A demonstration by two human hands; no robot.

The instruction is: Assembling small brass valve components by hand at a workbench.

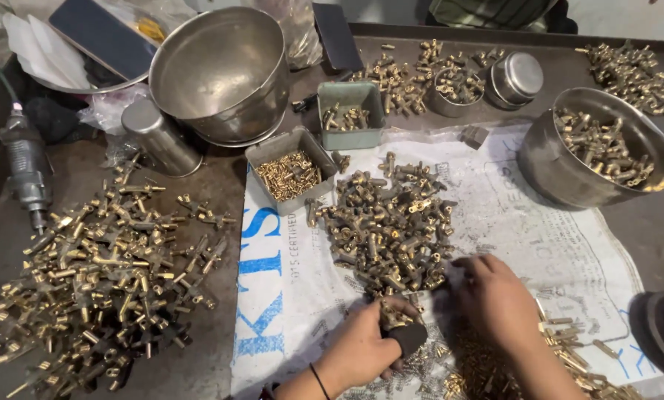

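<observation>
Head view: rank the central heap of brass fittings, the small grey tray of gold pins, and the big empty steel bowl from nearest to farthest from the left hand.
From the left hand:
1. Central heap of brass fittings, just above the fingers.
2. Small grey tray of gold pins, farther up, slightly left.
3. Big empty steel bowl, at the table's far side.

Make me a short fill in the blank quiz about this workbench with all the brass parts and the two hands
1. The left hand holds small brass parts and a ____ piece.
2. The right hand reaches into the central brass pile, which lies on a printed white ____.
3. The large steel bowl at the top is ____.
4. The bowl at right holds ____ parts.

Missing words: black; sheet; empty; brass
</observation>
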